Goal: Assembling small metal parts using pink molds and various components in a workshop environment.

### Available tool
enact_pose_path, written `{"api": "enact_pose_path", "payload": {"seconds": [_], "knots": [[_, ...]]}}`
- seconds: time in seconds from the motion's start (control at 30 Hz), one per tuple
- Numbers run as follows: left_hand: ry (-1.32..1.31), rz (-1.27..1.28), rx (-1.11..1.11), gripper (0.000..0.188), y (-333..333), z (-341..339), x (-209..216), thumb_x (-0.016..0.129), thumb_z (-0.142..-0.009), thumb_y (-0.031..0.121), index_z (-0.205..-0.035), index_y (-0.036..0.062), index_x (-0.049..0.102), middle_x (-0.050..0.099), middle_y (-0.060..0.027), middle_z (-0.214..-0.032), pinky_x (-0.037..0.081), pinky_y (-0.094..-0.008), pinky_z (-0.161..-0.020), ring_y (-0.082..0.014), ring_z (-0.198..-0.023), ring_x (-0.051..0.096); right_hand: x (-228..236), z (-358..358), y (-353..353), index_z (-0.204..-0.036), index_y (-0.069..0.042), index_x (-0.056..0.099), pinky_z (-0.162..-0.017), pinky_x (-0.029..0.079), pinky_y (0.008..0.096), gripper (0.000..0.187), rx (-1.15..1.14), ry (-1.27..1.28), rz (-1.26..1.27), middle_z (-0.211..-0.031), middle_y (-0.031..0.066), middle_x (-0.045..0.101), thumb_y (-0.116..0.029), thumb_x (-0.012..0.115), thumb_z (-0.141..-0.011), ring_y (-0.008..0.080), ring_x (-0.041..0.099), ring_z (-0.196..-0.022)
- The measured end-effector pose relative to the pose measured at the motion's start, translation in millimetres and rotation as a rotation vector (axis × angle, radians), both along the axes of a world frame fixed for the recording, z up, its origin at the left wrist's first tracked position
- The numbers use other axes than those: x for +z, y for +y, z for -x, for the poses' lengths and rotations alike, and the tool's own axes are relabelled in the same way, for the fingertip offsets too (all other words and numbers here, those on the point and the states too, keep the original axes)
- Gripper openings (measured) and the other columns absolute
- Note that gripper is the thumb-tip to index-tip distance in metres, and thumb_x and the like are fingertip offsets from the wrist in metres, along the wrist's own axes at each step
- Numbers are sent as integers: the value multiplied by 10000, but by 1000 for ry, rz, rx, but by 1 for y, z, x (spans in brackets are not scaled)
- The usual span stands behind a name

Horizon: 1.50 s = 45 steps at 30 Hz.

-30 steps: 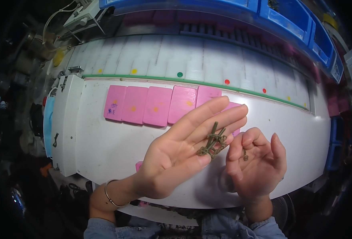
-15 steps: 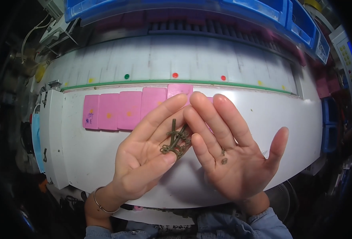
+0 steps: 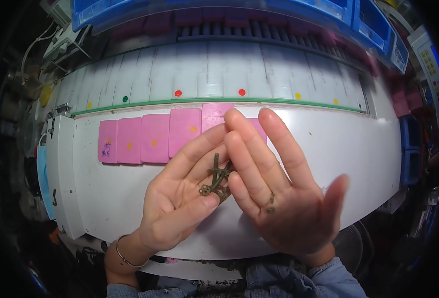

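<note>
Got dark green stem-like pieces (image 3: pixel 220 181) cradled in left hand (image 3: pixel 172 201), near side of pink blocks (image 3: pixel 183 141), pinned under thumb, pointed lengthwise toward blocks. Lying just left of right hand (image 3: pixel 290 204), spread flat with tiny green bit (image 3: pixel 270 210) on palm. Nearer left, tbh.

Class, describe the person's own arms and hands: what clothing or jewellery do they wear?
The left hand and right hand are ungloved, with no rings visible. A thin, silver-coloured bangle circles the left wrist. Both forearms emerge from light blue, denim-like sleeves.
</note>
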<state>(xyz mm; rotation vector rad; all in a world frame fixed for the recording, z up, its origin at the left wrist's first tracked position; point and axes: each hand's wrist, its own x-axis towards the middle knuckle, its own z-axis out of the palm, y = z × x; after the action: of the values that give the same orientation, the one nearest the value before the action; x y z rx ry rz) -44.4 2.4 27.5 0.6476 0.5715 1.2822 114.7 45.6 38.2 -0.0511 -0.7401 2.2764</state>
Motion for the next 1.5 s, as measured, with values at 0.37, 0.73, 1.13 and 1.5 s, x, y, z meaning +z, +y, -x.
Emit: {"api": "enact_pose_path", "payload": {"seconds": [0.37, 0.73, 1.13, 1.5], "knots": [[25, 27, 20, 645, 1, -2, -1, 411, -810, -61, -1375, -68, 99, 213, -249, -1404, 247, -359, -1070, -258, -1306, 285, 12, 4, -4, -1417, -123, -83, -1090, 223, 324, 780, -153, -105, 223, -1470, 195, -58, 19, 406, -827, 220, 110, -1369], [5, 48, 45, 641, -2, -3, -5, 417, -793, -81, -1373, -55, 145, 285, -204, -1368, 257, -342, -1059, -230, -1296, 294, 8, 6, -7, -1421, -91, -50, -1099, 181, 321, 861, -150, -132, 160, -1476, 182, -37, 153, 426, -746, 230, 81, -1373], [-399, 390, -187, 571, -9, -17, -21, 404, -830, 60, -1356, -37, 205, 345, -159, -1334, 258, -365, -1070, -228, -1257, 351, -12, 5, -7, -1366, 63, 116, -1076, 242, 346, 561, -271, -216, -152, -1428, 262, 125, -181, 353, -920, 305, 183, -1341], [-499, 387, -167, 419, -14, -28, -31, 284, -920, 154, -1289, -43, 285, 380, -163, -1287, 273, -386, -1074, -246, -1231, 371, -27, 11, -15, -1107, 113, 495, -986, 327, 420, 654, -383, -524, -699, -1194, 287, 476, -416, 142, -955, 357, 467, -1141]]}}
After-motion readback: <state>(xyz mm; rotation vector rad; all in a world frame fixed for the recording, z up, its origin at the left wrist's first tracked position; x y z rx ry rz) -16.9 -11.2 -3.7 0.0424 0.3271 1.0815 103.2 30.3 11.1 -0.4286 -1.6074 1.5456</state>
